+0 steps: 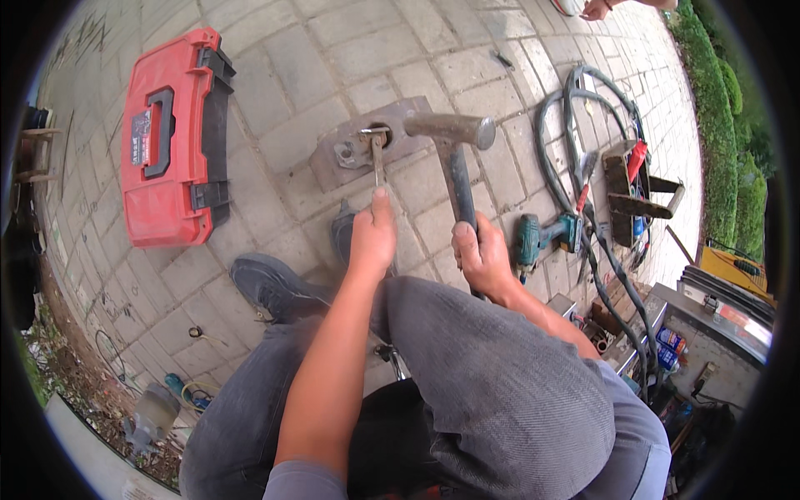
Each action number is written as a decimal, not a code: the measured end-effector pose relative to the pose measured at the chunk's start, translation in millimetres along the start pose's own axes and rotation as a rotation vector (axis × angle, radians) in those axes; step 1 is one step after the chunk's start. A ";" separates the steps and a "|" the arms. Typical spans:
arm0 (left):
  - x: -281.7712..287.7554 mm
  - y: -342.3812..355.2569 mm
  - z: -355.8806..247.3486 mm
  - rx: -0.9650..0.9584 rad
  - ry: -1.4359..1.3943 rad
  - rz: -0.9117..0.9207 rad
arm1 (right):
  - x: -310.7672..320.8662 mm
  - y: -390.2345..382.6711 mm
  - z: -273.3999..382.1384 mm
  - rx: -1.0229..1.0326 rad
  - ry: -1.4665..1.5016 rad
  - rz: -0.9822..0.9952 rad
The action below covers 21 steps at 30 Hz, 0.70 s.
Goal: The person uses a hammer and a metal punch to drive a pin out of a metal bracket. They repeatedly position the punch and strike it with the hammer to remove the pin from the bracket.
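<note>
While my left hand (374,237) is clenched round the near end of a slim metal bar (377,161), the fingers of my right hand (488,257) grasp the dark handle of a hammer (457,171). The bar's far end, which has a short crosspiece, is at the dark hole in a rusty steel block (336,154), lying on the paving (279,71) just beyond my dark shoes (275,287). The hammer's head overlaps the block's right side from where I look, and I cannot tell whether the two touch. Well to the left lies a red toolbox (188,125) with black latches and handle. To the right of my right hand is a teal cordless drill (542,237), a black hose (542,142) looping on its far side and an open tool caddy (618,173) farther right. At the far right edge another person's hand (594,10) shows
</note>
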<state>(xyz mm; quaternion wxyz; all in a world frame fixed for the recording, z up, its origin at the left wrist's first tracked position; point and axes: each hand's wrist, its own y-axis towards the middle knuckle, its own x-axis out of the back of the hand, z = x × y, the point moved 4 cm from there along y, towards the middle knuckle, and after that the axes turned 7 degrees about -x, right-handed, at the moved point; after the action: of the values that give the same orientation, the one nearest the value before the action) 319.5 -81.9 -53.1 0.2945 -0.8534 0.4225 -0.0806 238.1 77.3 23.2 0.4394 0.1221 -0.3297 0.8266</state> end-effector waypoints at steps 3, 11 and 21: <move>-3.0 -3.2 -14.5 0.196 -0.257 0.177 | 4.8 -0.1 -9.1 -0.030 -0.028 -0.005; 3.5 -14.5 -7.2 0.129 -0.122 0.049 | -0.6 3.2 -5.1 -0.153 0.197 0.045; -3.5 -40.5 -36.5 0.313 -0.202 0.215 | 29.0 13.1 -97.9 -0.344 -0.361 -0.356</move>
<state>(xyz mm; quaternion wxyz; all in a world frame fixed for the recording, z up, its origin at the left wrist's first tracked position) 330.5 -76.0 0.1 0.4714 -0.7510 0.4616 -0.0274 219.1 154.7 -42.0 0.5259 0.2467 -0.5108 0.6338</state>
